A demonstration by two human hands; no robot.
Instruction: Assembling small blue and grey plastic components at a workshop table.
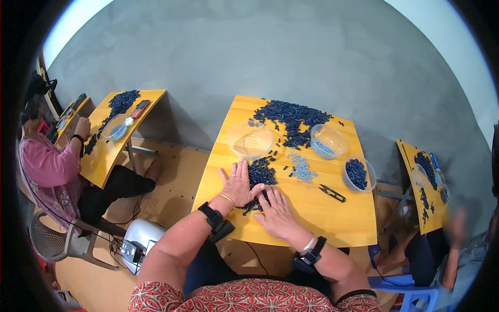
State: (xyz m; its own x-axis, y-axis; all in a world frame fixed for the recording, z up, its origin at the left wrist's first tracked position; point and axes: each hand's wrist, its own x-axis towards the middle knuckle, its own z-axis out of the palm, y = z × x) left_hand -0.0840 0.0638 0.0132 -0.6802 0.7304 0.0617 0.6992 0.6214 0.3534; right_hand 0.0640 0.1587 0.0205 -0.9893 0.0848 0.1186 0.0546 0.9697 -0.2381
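Note:
My left hand (237,189) lies with fingers stretched along the left side of a small heap of short dark-blue pieces (261,173). Its thumb reaches right over the heap's near part. At that near end, my right hand (278,216) rests on the table with its fingers apart, beside more of these pieces. Neither hand grips anything that I can see. Beyond them spreads a larger heap of dark-blue pieces (291,115). To the right lie small light-blue pieces (302,168) and a pair of black thread snips (332,193).
On the yellow table (223,227) stand a clear bowl (250,141), a bowl with light-blue pieces (340,140) and a bowl of dark-blue pieces (369,176). A person in pink (57,161) works at the left table; another person (434,255) sits at the right.

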